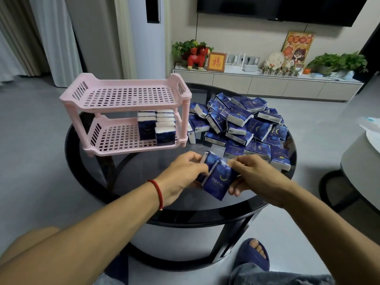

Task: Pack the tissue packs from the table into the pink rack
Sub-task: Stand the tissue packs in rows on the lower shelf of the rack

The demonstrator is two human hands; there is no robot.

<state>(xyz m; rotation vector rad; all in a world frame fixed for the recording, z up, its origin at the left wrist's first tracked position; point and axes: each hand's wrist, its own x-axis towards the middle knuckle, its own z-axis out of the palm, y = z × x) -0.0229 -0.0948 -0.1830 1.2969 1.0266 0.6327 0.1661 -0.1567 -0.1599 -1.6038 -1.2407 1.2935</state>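
Tissue packs: two in hand, rest piled on table

Tissue packs point(216, 175) are held over the table's point(144, 167) near edge, left hand point(183, 171) and right hand point(253, 173) both gripping them. Pile point(238, 124) sits right of the pink rack point(127, 114); several packs point(158, 128) stand on its lower shelf.

We see a living room with a pale grey floor point(41, 128) and light walls. A round table point(131, 182) of dark glass on black legs stands in the middle. Beyond its far edge a long low cabinet point(267, 85) runs along the wall, carrying potted plants point(339, 62), a red toy horse point(196, 57), a framed picture point(216, 61) and a router point(249, 67). A dark television point(287, 9) hangs above it. Pale curtains point(24, 38) fall at the left, beside a tall white air conditioner point(153, 38).
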